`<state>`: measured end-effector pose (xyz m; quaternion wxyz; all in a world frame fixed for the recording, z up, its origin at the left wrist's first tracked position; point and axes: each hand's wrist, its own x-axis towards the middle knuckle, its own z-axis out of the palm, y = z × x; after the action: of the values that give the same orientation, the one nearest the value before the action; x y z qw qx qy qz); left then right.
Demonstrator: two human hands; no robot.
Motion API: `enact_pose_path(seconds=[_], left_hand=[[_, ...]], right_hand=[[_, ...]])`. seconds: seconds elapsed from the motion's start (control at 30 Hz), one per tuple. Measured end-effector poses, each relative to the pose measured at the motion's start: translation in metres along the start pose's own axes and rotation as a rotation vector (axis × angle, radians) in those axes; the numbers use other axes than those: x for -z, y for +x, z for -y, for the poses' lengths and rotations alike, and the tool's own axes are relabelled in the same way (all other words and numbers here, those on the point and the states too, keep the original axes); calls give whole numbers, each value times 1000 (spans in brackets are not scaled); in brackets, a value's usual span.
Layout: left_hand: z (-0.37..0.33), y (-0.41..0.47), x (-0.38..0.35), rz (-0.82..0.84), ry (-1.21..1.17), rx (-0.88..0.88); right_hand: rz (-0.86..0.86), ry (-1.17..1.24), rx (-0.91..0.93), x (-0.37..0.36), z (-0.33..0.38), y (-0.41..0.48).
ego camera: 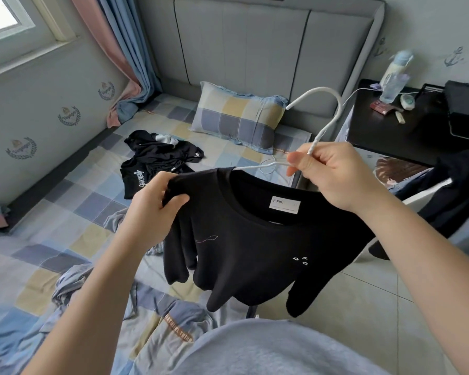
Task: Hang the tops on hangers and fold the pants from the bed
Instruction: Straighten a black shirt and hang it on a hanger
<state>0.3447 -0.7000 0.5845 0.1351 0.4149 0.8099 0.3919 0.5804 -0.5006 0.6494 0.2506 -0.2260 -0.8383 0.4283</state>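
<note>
Now, left hand (pixel 152 209): clutching my black top (pixel 255 247).
Right hand (pixel 333 177): pinching white hanger (pixel 326 127) neck.
Hidden: hanger's ends.

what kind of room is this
A bedroom, most likely: a bed with a checked sheet, a padded grey headboard, a checked pillow, and a dark bedside table next to it.

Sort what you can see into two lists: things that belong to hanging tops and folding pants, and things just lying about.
Job in hand: black top, white hanger, heap of dark clothes, left hand, right hand.
Lying about: pillow, water bottle, red box, curtain.
</note>
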Motion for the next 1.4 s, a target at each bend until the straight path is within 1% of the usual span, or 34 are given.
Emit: enact_pose_path(seconds=[0.07, 0.13, 0.2, 0.3, 0.4, 0.5, 0.57, 0.63, 0.73, 0.8, 0.87, 0.93, 1.03, 1.1, 1.2, 1.27, 1.33, 1.4], left_hand=[[5, 0, -1, -109, 47, 41], [5, -1, 2, -233, 87, 6], [5, -3, 6, -317, 44, -28], [6, -5, 8, -380, -37, -80], [10, -6, 6, -384, -39, -121], [12, -6, 6, -355, -35, -50], [6, -5, 9, -308, -14, -50], [-6, -5, 11, -209, 46, -136], [-22, -4, 6, 13, 141, -262], [-26, -3, -1, 59, 184, -316], [-26, -1, -6, 22, 176, -363], [-24, -1, -8, -36, 140, -376], [-18, -1, -2, -153, 83, -316], [-14, -1, 7, -214, 63, -278], [-7, 0, 20, -263, 54, -230], [-3, 1, 25, -287, 45, -192], [1, 1, 27, -297, 39, -172], [6, 0, 28, -284, 34, -169]], right_hand=[[7, 12, 5, 3, -2, -2], [37, 12, -5, 4, -4, -4], [106, -28, -43, 3, -8, -5], [213, -98, -141, -3, -16, -5], [171, -117, -179, -11, -21, -7], [101, -65, -135, -15, -15, -13], [84, -48, -107, -19, -9, -16], [79, -41, -85, -24, -5, -17], [113, -33, -75, -33, -3, -15], [128, -12, -93, -37, -4, -12], [122, 9, -110, -38, -5, -9], [100, 7, -100, -36, -7, -6], [140, -46, -139, -25, -25, -4], [208, -93, -204, -13, -43, -7], [323, -32, -389, 7, -68, -18], [383, -67, -461, 14, -83, -28], [369, -142, -501, 18, -95, -32], [288, -225, -513, 19, -100, -33]])
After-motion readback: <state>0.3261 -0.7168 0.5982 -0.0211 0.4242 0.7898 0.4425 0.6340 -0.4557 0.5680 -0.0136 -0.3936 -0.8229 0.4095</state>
